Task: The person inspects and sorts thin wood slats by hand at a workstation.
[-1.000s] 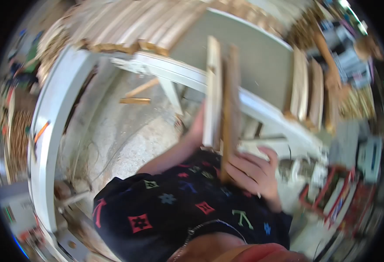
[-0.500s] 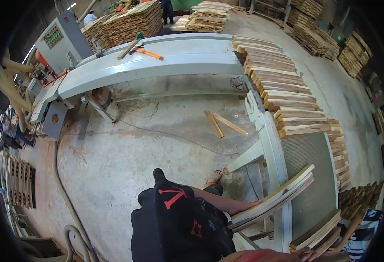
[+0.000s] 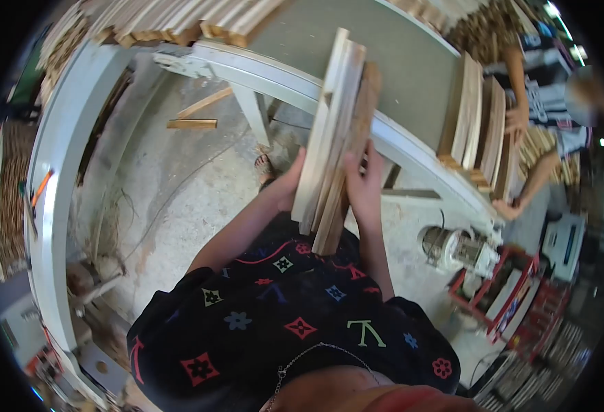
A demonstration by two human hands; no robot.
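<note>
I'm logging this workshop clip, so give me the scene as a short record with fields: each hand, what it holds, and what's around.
left hand: grips the bundle of pale wooden slats on its left side
right hand: fingers clasp the same bundle from the right
bundle position: raised, over the white metal conveyor frame
grey conveyor belt: carries stacked wooden slats
co-worker's hand: at those stacks
concrete floor: loose wooden offcuts

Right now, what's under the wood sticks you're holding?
Under the wooden slats, gripped by the left hand and right hand, show a grey belt, its white frame and concrete floor. The frame directly beneath is covered.
</note>
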